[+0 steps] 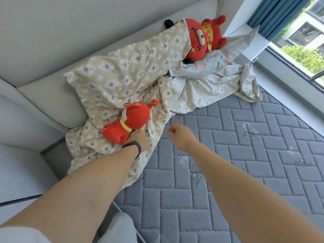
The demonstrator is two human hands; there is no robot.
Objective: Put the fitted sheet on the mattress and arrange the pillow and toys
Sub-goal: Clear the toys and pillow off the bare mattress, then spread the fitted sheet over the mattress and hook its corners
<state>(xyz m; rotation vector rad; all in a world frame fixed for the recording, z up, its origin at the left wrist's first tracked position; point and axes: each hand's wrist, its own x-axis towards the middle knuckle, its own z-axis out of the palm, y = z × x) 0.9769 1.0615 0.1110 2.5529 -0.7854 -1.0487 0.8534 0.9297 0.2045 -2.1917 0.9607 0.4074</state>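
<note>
A beige patterned fitted sheet (pixel 126 79) lies crumpled along the head end of the bare grey quilted mattress (pixel 236 163). A small red plush toy (pixel 128 121) lies on the sheet. My left hand (pixel 140 137), with a black wristband, touches the toy's underside and the sheet; its fingers are mostly hidden. My right hand (pixel 180 135) hovers above the mattress with fingers curled, holding nothing. A larger red plush toy (pixel 201 37) lies at the far corner, partly under the sheet. A pale floral pillow (pixel 198 67) lies below it.
A padded light grey headboard (pixel 70 41) runs along the left and back. A window (pixel 301 42) with a blue curtain (pixel 273 14) is at the right. A grey cushion (pixel 117 228) sits at the bottom edge beside the mattress.
</note>
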